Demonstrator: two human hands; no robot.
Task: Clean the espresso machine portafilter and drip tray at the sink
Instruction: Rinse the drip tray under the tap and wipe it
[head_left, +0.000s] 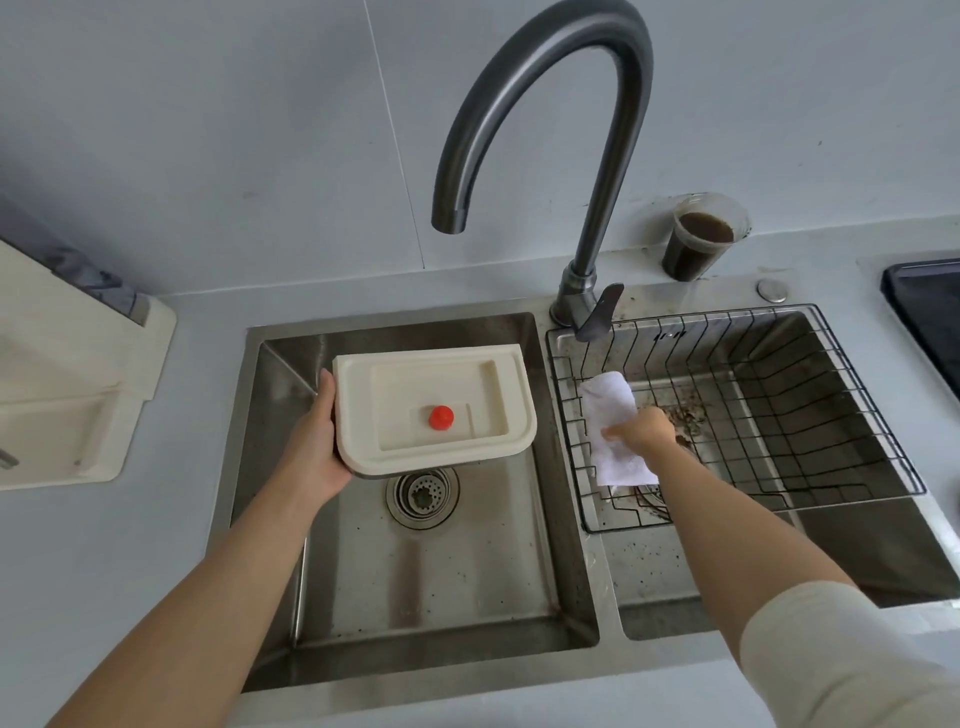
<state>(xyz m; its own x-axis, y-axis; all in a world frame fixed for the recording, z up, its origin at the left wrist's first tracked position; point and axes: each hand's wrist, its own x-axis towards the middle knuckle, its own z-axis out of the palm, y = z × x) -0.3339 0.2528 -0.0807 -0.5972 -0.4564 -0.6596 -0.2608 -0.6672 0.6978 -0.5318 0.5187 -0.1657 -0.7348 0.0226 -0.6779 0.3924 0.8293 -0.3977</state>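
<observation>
Your left hand (317, 441) grips the cream plastic drip tray (434, 408) by its rounded left edge, thumb on top and fingers hidden beneath, holding it level over the left steel basin (441, 571). The tray is a smooth, matte rectangle with softened corners and a shallow recessed well; a small glossy red float button (441, 417) sits in that well, toward six o'clock of its centre. Directly below the tray's near edge lies the round perforated drain strainer (422, 496).

Your right hand (641, 431) is closed in a pinch on a white, soft terry cloth (613, 431) that drapes over the left rim of the black wire basket (779, 405) set in the right basin. Brown gritty specks cover that basin's floor just at three o'clock of your hand.

The curved brushed-metal faucet (545, 104) arches at twelve o'clock, its spout above the tray. On the grey tabletop (130, 519) at one o'clock stands a clear plastic cup (701, 239) holding dark liquid. The portafilter cannot be made out.
</observation>
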